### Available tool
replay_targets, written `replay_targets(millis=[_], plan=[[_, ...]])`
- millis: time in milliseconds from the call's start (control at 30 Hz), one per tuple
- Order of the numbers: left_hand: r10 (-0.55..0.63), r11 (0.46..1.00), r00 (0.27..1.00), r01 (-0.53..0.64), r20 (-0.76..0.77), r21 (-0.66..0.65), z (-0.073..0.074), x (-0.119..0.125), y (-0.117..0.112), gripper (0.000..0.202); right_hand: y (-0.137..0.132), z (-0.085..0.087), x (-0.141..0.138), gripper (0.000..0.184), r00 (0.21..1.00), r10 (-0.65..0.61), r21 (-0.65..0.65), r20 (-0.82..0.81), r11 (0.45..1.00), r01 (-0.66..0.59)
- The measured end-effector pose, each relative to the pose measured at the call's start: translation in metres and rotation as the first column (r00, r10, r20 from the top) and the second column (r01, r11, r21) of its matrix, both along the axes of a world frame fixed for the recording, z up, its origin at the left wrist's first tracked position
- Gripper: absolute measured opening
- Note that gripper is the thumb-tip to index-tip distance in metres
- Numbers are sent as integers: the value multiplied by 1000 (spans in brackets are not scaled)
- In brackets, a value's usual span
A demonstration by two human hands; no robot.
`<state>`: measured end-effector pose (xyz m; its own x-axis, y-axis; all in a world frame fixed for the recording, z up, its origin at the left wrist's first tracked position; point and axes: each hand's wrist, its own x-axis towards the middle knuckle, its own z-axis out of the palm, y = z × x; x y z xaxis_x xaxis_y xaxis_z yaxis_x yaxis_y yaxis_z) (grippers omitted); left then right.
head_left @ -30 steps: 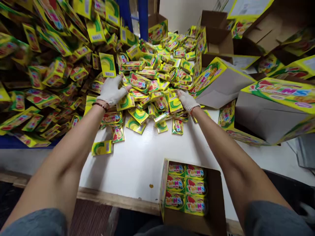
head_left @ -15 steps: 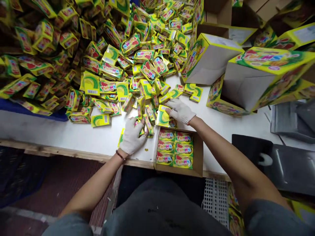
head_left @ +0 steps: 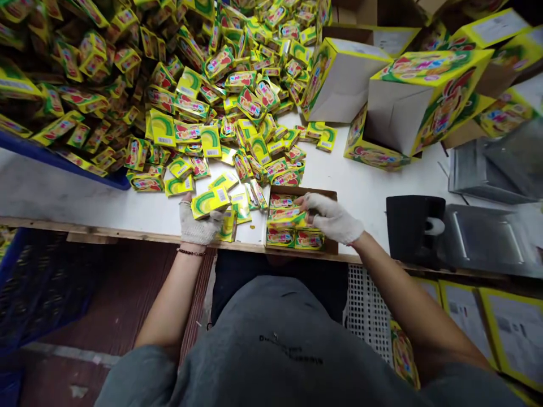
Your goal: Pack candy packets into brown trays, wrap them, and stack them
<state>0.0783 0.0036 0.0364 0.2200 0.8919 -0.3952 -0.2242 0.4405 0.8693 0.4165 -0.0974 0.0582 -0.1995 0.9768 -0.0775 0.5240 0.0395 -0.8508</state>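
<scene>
My left hand (head_left: 195, 226), in a white glove, grips a small yellow-and-green box (head_left: 210, 201) near the table's front edge, with another yellow box (head_left: 229, 225) just under it. In its own white glove, my right hand (head_left: 333, 216) pinches a yellow box (head_left: 287, 217) over the open brown carton (head_left: 332, 195), which holds rows of the same boxes. A large heap of small yellow boxes (head_left: 220, 102) covers the table behind both hands.
Large empty yellow cartons (head_left: 407, 107) lie on their sides at the back right. A black tape dispenser (head_left: 413, 226) stands right of the carton. A blue bin edge (head_left: 63, 161) runs at the left. The white table (head_left: 85, 200) ends in a wooden front edge.
Both hands pulled back from the heap toward the front edge. My left hand lifted a yellow box; my right hand carried a box over the open carton. The view tilted down.
</scene>
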Motion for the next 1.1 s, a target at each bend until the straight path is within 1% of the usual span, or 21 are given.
replay_targets(millis=[33, 67, 100, 133, 167, 233, 300, 367, 433, 500, 600, 667, 700, 733, 800, 867, 900, 967, 1033, 1067, 1100], plan=[[13, 996, 988, 2, 155, -93, 4, 3, -2, 66, -9, -11, -2, 31, 997, 79, -13, 17, 997, -79], [55, 981, 952, 5, 302, -194, 7, 8, -6, 63, -15, -23, -5, 34, 988, 150, -35, 42, 988, -149], [111, 959, 903, 13, 416, -284, 10, 13, -10, 60, -19, -34, -6, 37, 977, 199, -68, 75, 979, -195], [156, 939, 863, 23, 481, -344, 13, 20, -15, 59, -22, -42, -8, 41, 969, 221, -107, 111, 972, -209], [185, 922, 837, 33, 516, -385, 15, 28, -20, 58, -23, -48, -10, 43, 966, 211, -140, 153, 972, -190], [197, 901, 815, 67, 544, -428, 18, 45, -30, 58, -22, -54, -16, 41, 958, 144, -183, 248, 978, -99], [184, 892, 816, 96, 547, -442, 21, 60, -37, 55, -18, -52, -26, 32, 939, 99, -215, 329, 976, -27], [174, 884, 822, 112, 542, -455, 25, 72, -43, 50, -15, -48, -37, 24, 921, 97, -237, 377, 971, -5], [155, 878, 827, 137, 541, -459, 28, 80, -47, 49, -14, -45, -43, 18, 919, 98, -239, 381, 971, -5], [84, 878, 830, 200, 552, -435, 29, 85, -50, 49, -15, -40, -41, 17, 941, 32, -200, 336, 979, 39], [-116, 881, 826, 343, 552, -328, 27, 87, -54, 53, -17, -24, -30, 28, 974, -149, -63, 172, 985, 162], [-252, 874, 809, 425, 530, -233, 26, 90, -56, 60, -18, -8, -25, 42, 983, -170, 29, 63, 985, 169], [-299, 873, 804, 448, 514, -193, 27, 92, -57, 62, -17, 0, -25, 46, 987, -155, 63, 36, 986, 152], [-329, 873, 803, 460, 496, -166, 28, 94, -58, 62, -16, 7, -26, 44, 990, -137, 89, 29, 987, 134], [-345, 879, 819, 453, 459, -146, 33, 100, -62, 61, -16, 19, -32, 33, 990, -133, 130, 43, 983, 126], [-332, 903, 854, 411, 402, -127, 38, 104, -68, 64, -18, 26, -39, 27, 990, -133, 163, 52, 979, 123], [-324, 919, 875, 382, 360, -101, 40, 105, -71, 66, -20, 28, -41, 28, 993, -108, 181, 52, 979, 97], [-309, 945, 915, 326, 260, -26, 41, 104, -74, 71, -24, 29, -41, 30, 998, -1, 212, 66, 977, -13], [-295, 955, 947, 290, 129, 56, 37, 97, -72, 75, -26, 27, -35, 29, 990, 99, 231, 105, 965, -121], [-277, 956, 961, 272, 26, 110, 33, 90, -67, 75, -26, 25, -30, 26, 984, 111, 239, 138, 961, -141], [-239, 949, 964, 257, -115, 185, 29, 82, -62, 70, -25, 22, -25, 23, 979, 93, 246, 183, 960, -137]])
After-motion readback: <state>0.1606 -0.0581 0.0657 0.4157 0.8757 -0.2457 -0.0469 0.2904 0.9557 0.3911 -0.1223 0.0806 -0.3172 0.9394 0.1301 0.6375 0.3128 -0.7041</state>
